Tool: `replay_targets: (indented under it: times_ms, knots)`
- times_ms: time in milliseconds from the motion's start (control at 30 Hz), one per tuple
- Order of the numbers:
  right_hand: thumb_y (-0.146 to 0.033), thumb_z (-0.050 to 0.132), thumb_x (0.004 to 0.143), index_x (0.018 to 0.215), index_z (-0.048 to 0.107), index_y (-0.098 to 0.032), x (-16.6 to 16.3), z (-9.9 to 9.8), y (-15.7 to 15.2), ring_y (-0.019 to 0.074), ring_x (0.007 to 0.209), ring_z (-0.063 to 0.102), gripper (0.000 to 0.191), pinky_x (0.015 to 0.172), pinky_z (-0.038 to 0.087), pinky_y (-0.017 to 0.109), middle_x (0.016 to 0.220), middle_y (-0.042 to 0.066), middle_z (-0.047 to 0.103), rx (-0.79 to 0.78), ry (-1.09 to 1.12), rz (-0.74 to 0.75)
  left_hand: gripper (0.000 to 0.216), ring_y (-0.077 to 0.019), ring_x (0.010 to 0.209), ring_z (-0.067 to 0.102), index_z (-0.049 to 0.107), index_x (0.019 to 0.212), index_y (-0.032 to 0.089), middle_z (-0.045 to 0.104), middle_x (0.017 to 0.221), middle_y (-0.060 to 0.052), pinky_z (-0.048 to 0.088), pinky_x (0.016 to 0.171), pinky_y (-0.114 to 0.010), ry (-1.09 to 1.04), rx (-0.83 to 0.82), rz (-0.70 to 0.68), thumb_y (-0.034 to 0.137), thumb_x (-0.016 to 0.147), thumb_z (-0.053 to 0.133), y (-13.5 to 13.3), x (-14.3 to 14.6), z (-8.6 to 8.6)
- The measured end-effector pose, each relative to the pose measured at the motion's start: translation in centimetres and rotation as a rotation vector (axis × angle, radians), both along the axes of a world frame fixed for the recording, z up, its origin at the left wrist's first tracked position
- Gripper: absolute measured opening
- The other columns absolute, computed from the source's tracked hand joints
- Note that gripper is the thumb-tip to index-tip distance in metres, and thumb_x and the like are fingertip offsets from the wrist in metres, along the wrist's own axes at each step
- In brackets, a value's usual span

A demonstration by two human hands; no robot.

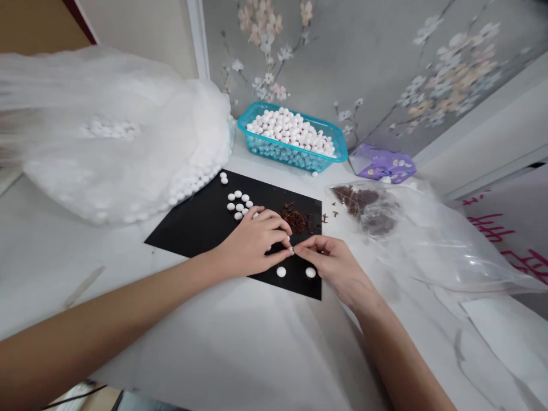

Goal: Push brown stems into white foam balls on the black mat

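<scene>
Over a black mat (188,220), my left hand (257,242) pinches a small white ball (291,250), mostly hidden by the fingertips. My right hand (336,262) meets it from the right, thumb and forefinger closed at the same spot. Whatever sits in the right fingertips is too small to make out. Just below the hands lie two loose white balls, one on the left (281,272) and one by the right hand (310,273). A pile of tiny brown pieces (294,220) sits beyond the fingers. More white balls (238,206) are grouped behind my left hand.
A blue plastic basket (338,149) full of white balls stands against the flowered wall. To the left bulges a large translucent bag (141,97) of white balls. On the right are a clear bag (428,240) with brown pieces and a purple packet (385,164).
</scene>
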State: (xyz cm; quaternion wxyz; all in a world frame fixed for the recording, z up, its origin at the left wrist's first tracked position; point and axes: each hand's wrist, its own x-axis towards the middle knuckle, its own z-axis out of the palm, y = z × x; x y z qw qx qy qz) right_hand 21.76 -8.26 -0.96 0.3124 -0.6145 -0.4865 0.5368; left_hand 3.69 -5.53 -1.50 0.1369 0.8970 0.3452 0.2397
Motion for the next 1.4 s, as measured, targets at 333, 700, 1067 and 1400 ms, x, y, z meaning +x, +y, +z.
replay_targets:
  times_ms: [333,700,1067,1400]
  knots:
    - [-0.037,0.058,0.072,0.088,0.064,-0.019,2.2,-2.2,1.0,0.0065,0.042,0.035,0.025,0.046,0.035,0.025,0.071,-0.002,0.048,0.511,-0.564,-0.185,0.009,-0.0176,0.092,0.055,0.062,0.082,0.021,0.064,0.094,0.000,0.034,0.090,-0.036,-0.089,-0.001,0.150,0.028,0.078,0.057,-0.5,0.1,0.6]
    - [-0.032,0.051,0.074,0.077,0.065,-0.017,2.4,-2.5,0.9,0.0095,0.043,0.043,0.020,0.051,0.039,0.027,0.075,0.004,0.063,0.560,-0.645,-0.122,0.016,-0.0261,0.092,0.056,0.060,0.084,0.019,0.063,0.093,-0.005,0.042,0.080,-0.038,0.116,0.120,0.686,0.019,0.072,0.050,4.0,-4.1,1.5]
    - [-0.028,0.049,0.072,0.077,0.069,-0.015,2.5,-1.6,0.9,0.0100,0.040,0.041,0.024,0.048,0.039,0.028,0.065,0.005,0.063,0.576,-0.705,-0.082,0.015,-0.0201,0.076,0.060,0.060,0.085,0.021,0.064,0.092,-0.002,0.042,0.058,-0.030,0.072,0.012,0.723,0.025,0.073,0.052,3.9,-4.2,0.8]
    - [-0.020,0.048,0.069,0.084,0.065,-0.015,2.6,-1.6,1.0,0.0073,0.041,0.045,0.024,0.047,0.041,0.027,0.080,0.004,0.061,0.561,-0.597,-0.019,0.012,-0.0209,0.079,0.060,0.060,0.085,0.023,0.067,0.088,-0.001,0.045,0.066,-0.032,-0.112,-0.088,0.751,0.027,0.075,0.055,4.3,-4.5,0.4]
